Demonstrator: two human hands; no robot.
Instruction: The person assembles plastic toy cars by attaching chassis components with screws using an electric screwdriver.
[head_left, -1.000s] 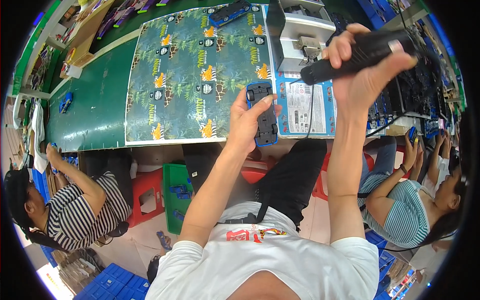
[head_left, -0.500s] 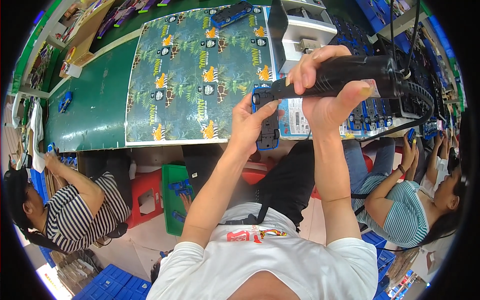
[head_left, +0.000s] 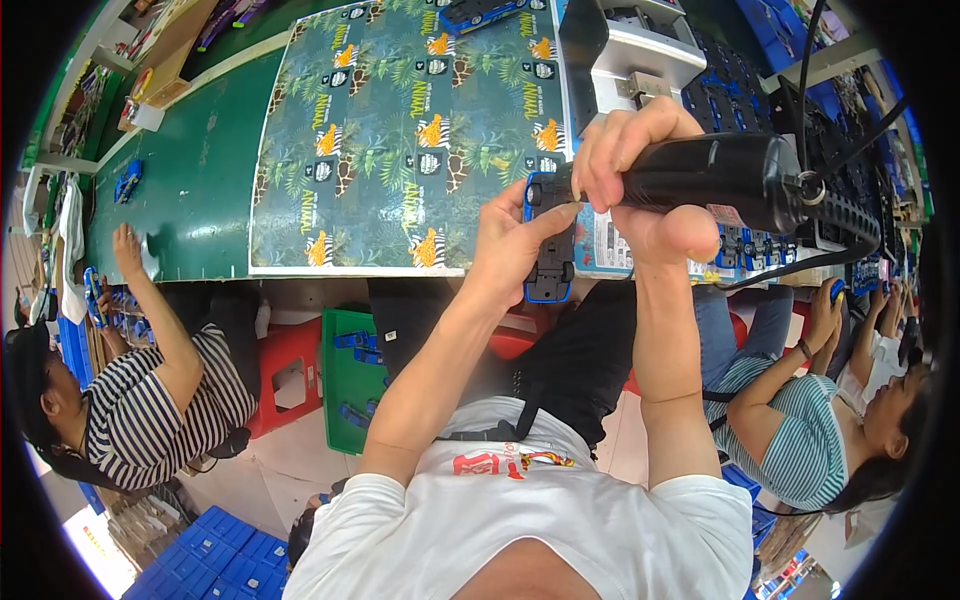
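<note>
My left hand (head_left: 508, 240) grips a blue toy car (head_left: 550, 272), its black underside turned up toward me, over the front edge of the table. Closed around a black electric screwdriver (head_left: 700, 178), my right hand (head_left: 645, 185) holds it level. The screwdriver's tip end points left and meets the car near its far end; my fingers hide the bit and the exact contact. A ribbed black cable (head_left: 850, 215) runs from the tool's back end. Another blue toy car (head_left: 482, 12) lies at the far edge of the patterned sheet (head_left: 390, 150).
A white and grey metal device (head_left: 640, 60) stands behind my right hand. Several blue car parts (head_left: 750, 250) lie to the right. Co-workers sit at left and right; one hand (head_left: 125, 255) reaches over the green table (head_left: 195, 220). A green bin (head_left: 345, 430) holds blue parts below.
The view has shifted slightly, and both my hands remain on the car and the screwdriver. The left co-worker has raised an arm onto the green table. A hand at the green bin is gone.
</note>
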